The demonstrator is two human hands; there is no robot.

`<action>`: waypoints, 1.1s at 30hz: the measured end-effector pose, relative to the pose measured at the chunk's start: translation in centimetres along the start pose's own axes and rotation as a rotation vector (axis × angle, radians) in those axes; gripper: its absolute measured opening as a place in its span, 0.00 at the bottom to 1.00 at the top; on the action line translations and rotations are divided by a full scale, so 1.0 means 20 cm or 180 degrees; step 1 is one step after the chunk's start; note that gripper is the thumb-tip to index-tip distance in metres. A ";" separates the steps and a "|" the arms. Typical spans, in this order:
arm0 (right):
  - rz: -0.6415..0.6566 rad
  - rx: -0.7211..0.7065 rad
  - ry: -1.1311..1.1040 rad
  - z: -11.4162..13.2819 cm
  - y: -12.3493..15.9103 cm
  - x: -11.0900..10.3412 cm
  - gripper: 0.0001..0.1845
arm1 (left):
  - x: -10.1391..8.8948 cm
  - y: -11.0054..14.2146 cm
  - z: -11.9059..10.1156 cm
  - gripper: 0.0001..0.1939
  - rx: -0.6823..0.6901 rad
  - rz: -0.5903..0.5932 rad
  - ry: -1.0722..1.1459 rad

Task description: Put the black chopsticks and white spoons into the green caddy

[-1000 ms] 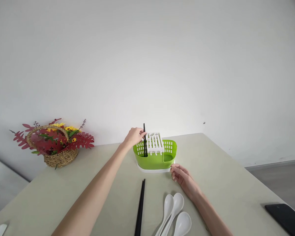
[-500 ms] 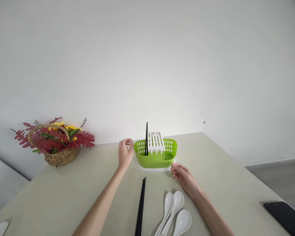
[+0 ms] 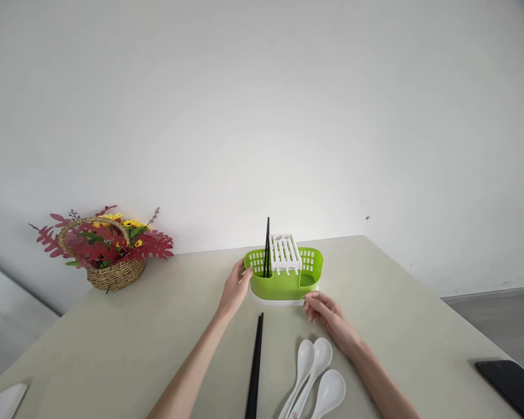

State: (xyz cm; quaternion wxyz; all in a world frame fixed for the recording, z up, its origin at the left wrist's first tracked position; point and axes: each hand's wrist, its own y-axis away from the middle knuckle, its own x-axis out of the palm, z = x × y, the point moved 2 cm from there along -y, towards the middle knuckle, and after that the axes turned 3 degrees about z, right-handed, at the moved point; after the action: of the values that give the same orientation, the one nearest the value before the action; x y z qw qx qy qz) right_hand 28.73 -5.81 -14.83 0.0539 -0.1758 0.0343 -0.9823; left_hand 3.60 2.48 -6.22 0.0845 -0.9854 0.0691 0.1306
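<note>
A green cutlery holder [image 3: 283, 286] with a latticed back stands on a white base tray [image 3: 274, 302] near the wall. Its white slotted rack [image 3: 285, 251] rises in the middle, and black chopsticks [image 3: 267, 247] stand upright in the left compartment. My left hand [image 3: 236, 288] grips the holder's left end, thumb at the front rim and fingers partly hidden at the side. Close to the front right corner of the base, my right hand [image 3: 327, 317] has its fingers curled together; nothing shows in it. Whether its fingertips touch the base, I cannot tell.
More black chopsticks [image 3: 255, 366] lie in front of the holder. Beside them are three white spoons [image 3: 330, 389]. A wicker flower basket [image 3: 116, 273] stands at the left, a black phone [image 3: 509, 381] lies at the right edge, and a white object [image 3: 4, 401] lies bottom left.
My left hand has moved right and taken hold of the holder's left end. My right hand stays near the base's front right corner. The whole view has shifted slightly.
</note>
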 end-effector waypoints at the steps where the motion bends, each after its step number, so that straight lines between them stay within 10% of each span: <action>1: 0.0055 -0.0008 0.0133 0.00 0.00 0.01 0.19 | 0.00 0.01 0.00 0.27 -0.0028 -0.0012 0.0019; 13: 0.0412 0.0031 0.1130 -0.02 0.02 0.08 0.26 | -0.02 0.27 0.11 0.25 -0.0167 -0.0706 -0.0329; 20: 0.0330 -0.0023 0.1193 -0.01 0.02 0.09 0.27 | -0.07 0.46 0.14 0.16 0.0274 0.0561 -0.1668; 33: 0.0276 0.0059 0.1413 -0.02 0.02 0.09 0.27 | -0.08 0.56 0.15 0.16 0.0248 0.0998 -0.2075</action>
State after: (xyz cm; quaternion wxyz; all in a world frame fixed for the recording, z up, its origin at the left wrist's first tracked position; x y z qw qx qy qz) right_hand 26.94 -6.46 -14.70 0.0888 0.0467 0.0438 -0.9940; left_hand -0.51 -7.75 -10.29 0.1185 -0.8655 0.1936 0.4465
